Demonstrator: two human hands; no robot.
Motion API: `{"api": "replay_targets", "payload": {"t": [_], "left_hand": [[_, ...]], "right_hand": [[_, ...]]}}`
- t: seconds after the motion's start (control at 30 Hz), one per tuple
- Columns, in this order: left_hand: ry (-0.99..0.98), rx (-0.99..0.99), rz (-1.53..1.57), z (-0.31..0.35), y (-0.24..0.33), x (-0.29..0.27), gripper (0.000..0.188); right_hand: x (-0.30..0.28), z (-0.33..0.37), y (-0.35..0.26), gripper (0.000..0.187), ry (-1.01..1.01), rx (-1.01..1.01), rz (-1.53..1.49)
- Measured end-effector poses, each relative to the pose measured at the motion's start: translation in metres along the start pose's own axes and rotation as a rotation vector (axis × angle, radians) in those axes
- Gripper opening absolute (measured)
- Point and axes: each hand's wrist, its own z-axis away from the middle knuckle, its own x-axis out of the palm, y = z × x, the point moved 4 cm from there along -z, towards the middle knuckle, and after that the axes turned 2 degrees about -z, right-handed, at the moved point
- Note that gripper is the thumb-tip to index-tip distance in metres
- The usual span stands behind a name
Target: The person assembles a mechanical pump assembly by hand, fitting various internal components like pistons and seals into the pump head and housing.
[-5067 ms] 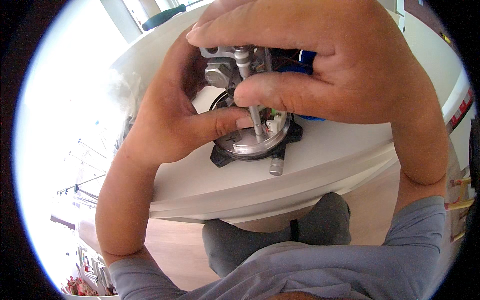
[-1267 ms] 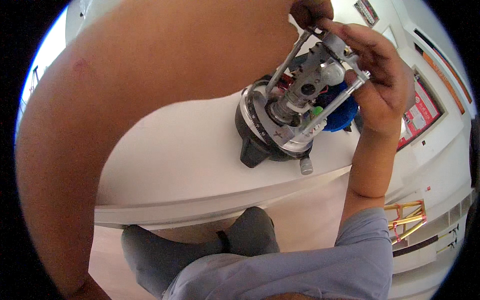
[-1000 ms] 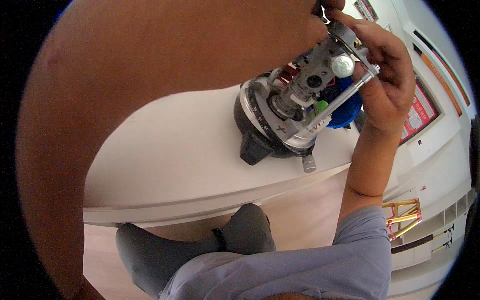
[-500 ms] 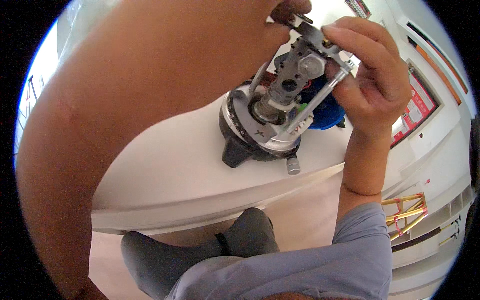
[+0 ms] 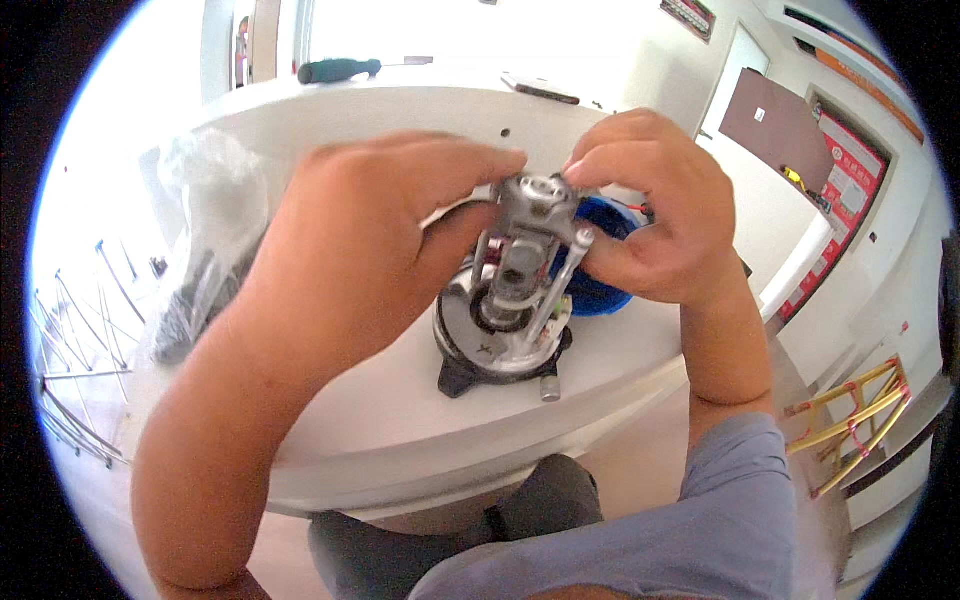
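A round metal device [image 5: 470, 320] with black feet stands upright on the white table, a column rising from its middle. Atop that column sits a grey metal bracket [image 5: 540, 207]. A slim silver rod [image 5: 552, 290] slants from the base up to the bracket's right side. My left hand [image 5: 375, 215] is closed, its thumb and finger pinching the bracket's left edge. From the right, my right hand [image 5: 665, 215] is closed on the other edge, thumb low by the rod's top. Parts of both grips are hidden behind the fingers.
Behind the device is a blue round container [image 5: 608, 295]. A clear plastic bag [image 5: 215, 190] with dark contents lies left. A green-handled screwdriver [image 5: 340, 70] and a phone-like flat object [image 5: 540, 88] rest on a raised back ledge. The table's front edge [image 5: 450, 455] faces my legs.
The view has tilted up, bringing the ledge and bag into sight. My left forearm has swung lower and leftward, so the bracket is no longer covered by it. Both hands stay at the bracket.
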Motion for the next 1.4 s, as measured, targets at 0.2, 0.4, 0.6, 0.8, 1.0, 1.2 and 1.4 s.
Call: {"api": "replay_targets", "payload": {"t": [0.2, 0.4, 0.6, 0.8, 1.0, 1.2, 1.4], "left_hand": [[-0.03, -0.008, 0.012, -0.005, 0.013, -0.003, 0.045], [0.004, -0.004, 0.021, -0.006, 0.018, -0.001, 0.037], [-0.02, 0.129, -0.062, -0.004, 0.018, -0.003, 0.04], [0.022, 0.146, -0.074, -0.003, 0.018, -0.002, 0.035], [0.133, 0.204, -0.067, -0.005, 0.017, 0.001, 0.027], [0.085, 0.095, -0.04, -0.004, 0.012, 0.003, 0.028], [0.024, -0.03, -0.039, -0.001, 0.011, 0.006, 0.031]], "right_hand": [[-0.007, -0.001, 0.0, 0.036, 0.019, -0.034, -0.003], [-0.01, -0.003, -0.001, 0.039, 0.03, -0.12, -0.029], [-0.01, -0.004, -0.003, 0.04, 0.026, -0.163, -0.024], [-0.008, -0.002, -0.002, 0.04, 0.052, -0.183, -0.022], [-0.01, -0.003, -0.004, 0.038, 0.048, -0.194, -0.01], [-0.01, 0.001, 0.002, 0.036, -0.029, -0.103, -0.067], [-0.019, 0.007, 0.044, 0.042, -0.142, -0.008, -0.267]]}}
